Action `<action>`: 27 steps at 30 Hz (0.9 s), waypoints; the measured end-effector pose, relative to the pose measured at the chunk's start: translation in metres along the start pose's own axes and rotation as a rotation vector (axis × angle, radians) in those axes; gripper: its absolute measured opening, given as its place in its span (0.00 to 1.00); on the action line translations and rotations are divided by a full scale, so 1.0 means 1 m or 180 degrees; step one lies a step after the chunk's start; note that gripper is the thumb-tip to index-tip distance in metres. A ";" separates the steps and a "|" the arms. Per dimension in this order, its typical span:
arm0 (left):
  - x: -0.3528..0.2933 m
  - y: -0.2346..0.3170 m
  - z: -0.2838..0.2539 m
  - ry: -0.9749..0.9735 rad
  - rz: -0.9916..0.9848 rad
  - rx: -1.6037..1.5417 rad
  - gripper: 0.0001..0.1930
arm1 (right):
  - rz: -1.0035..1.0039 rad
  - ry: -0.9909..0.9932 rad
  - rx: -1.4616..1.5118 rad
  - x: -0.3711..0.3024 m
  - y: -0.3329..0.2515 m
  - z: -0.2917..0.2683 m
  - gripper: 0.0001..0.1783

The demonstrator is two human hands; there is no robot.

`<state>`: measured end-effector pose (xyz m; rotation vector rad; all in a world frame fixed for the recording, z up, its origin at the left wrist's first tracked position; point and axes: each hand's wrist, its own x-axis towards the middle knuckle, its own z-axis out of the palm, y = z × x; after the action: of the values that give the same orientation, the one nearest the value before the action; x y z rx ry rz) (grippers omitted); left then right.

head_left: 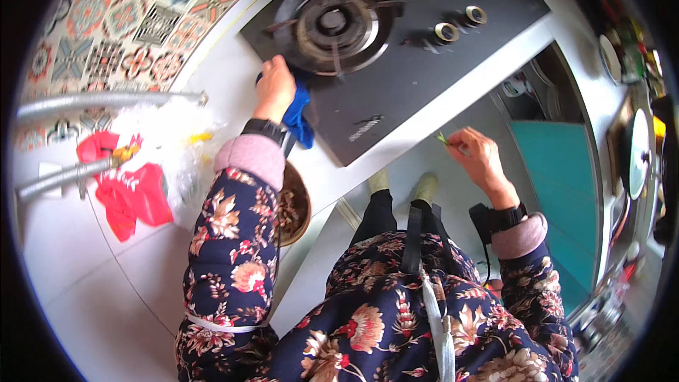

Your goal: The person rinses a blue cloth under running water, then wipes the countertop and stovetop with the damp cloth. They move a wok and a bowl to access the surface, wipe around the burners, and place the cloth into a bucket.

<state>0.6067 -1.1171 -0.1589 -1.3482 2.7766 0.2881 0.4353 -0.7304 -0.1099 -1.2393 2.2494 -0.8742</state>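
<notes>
A blue cloth [302, 117] was partly covered by the left hand [276, 86] at the hob [417, 78], its grip untellable; a green scrap [442, 139] was pinched by the right hand [475, 153], beyond the bench [225, 64] edge. Wiping seemed in hand; a steady pinch was called for next.

At the stove's [410, 78] left edge, the left grip [276, 88] hides part of a blue cloth [300, 117]; near the stove's lower corner, a sleeve [240, 226] partly covers a bowl [303, 206]. Before the stove, a green piece [442, 139], perhaps leafy, is too small to name.
</notes>
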 end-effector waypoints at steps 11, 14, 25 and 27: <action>0.010 -0.034 0.053 -0.0205 0.1369 0.1358 0.23 | 0.2359 0.0708 0.1648 -0.206 0.116 0.021 0.10; 0.021 -0.040 0.041 -0.0645 0.0890 0.1239 0.27 | 0.2967 0.1156 0.1755 -0.276 0.117 0.017 0.11; 0.044 -0.022 -0.028 -0.1437 -0.0177 0.0734 0.26 | 0.4770 0.4741 0.0668 -0.607 0.141 0.008 0.12; 0.025 0.006 -0.067 -0.1127 0.0841 0.1939 0.21 | 0.4631 0.5240 0.0606 -0.669 0.185 0.009 0.14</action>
<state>0.5891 -1.1453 -0.0956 -0.7108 2.4339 -0.2720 0.6738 -0.0857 -0.2036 1.8496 2.7500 -1.3886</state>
